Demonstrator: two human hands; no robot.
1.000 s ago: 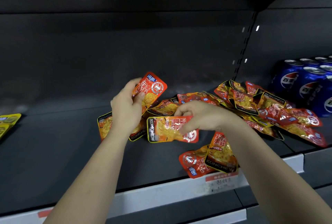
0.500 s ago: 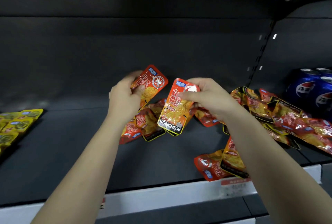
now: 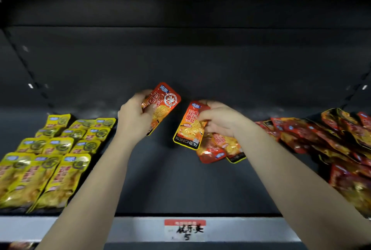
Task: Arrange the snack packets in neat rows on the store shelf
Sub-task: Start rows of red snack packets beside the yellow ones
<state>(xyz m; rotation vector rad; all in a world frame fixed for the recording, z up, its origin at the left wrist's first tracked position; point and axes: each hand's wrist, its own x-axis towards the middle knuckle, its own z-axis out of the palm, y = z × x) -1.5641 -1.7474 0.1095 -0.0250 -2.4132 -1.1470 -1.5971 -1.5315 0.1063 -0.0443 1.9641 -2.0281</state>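
Here: left hand [image 3: 136,117] grips orange packet [image 3: 167,99], thumb across front, above shelf [image 3: 160,181] middle; right hand [image 3: 220,119] pinches second orange packet [image 3: 188,129] just beside. Red packets [image 3: 321,137] heaped at right edge; yellow packets [image 3: 50,161] in rows at left edge.

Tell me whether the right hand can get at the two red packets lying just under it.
Probably yes: the two red packets lie right beneath the right hand with nothing between, but it grips the KONCHEW packet.

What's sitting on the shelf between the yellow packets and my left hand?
Nothing: in the head view, the shelf between the yellow packets and the left hand is bare.
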